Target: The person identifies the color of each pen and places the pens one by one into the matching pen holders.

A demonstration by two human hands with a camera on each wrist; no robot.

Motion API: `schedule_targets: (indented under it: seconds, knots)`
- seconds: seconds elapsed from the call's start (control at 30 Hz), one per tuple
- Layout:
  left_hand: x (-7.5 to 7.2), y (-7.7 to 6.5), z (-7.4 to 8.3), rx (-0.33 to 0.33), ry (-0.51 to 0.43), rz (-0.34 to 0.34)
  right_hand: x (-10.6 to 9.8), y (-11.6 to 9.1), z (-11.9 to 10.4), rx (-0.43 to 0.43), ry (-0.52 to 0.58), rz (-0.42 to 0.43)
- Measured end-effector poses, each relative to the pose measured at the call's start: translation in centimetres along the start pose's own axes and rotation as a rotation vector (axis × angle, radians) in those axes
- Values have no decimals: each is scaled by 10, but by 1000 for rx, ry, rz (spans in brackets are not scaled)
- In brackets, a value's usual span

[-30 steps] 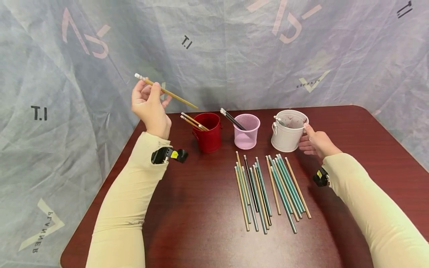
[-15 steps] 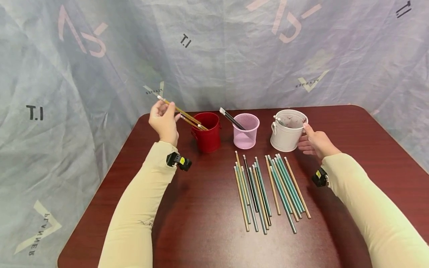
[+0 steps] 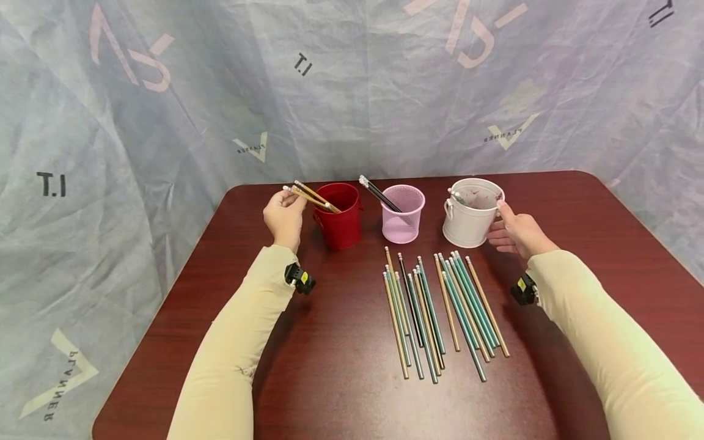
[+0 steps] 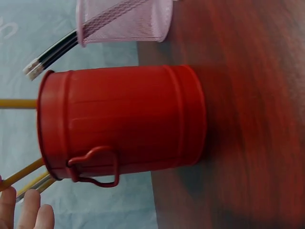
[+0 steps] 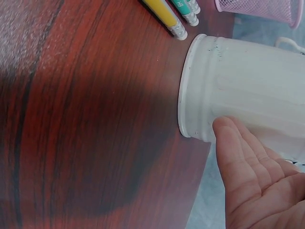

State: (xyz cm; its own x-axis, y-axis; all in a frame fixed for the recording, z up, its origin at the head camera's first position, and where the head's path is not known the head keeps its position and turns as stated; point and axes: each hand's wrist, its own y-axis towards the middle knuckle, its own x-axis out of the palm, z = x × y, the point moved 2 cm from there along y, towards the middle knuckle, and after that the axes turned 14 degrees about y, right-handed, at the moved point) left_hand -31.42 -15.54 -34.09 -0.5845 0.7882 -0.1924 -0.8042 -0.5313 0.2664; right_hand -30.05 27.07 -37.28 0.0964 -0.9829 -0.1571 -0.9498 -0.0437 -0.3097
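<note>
My left hand (image 3: pixel 284 221) is at the left of the red bucket (image 3: pixel 342 232), pinching a yellow pencil (image 4: pixel 23 174) by its eraser end. That pencil slants down over the bucket's rim, its lower end hidden inside. Other yellow pencils lean in the same bucket. At the right, my right hand (image 3: pixel 519 233) rests against the side of the white bucket (image 3: pixel 467 227), thumb up at the rim. In the right wrist view its fingers (image 5: pixel 240 157) lie straight along the white wall. A pencil with a white eraser (image 3: pixel 458 197) leans inside the white bucket.
Between the buckets stands a pink mesh cup (image 3: pixel 401 231) with black pencils (image 3: pixel 379 194) leaning left. Two groups of gold, teal and black pencils (image 3: pixel 415 318) lie on the dark red table (image 3: pixel 330 360) in front. A grey cloth (image 3: pixel 352 91) hangs behind.
My left hand has come down and right with the yellow pencil, from above the table's back left corner to the red bucket's rim. The right hand stays at the white bucket.
</note>
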Motion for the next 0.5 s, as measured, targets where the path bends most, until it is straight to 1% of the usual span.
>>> schedule_targets:
  seconds: [0.1, 0.23, 0.37, 0.5]
  knots:
    - [2, -3, -3, 19, 121, -30, 0, 1, 0, 4, 8, 4]
    - [5, -8, -4, 30, 257, -82, 0, 1, 0, 2, -4, 13]
    - [7, -9, -6, 28, 326, -120, 1, 0, 0, -1, -9, 17]
    - [7, -9, -8, 24, 344, -131, 2, -1, 0, -1, -3, 15]
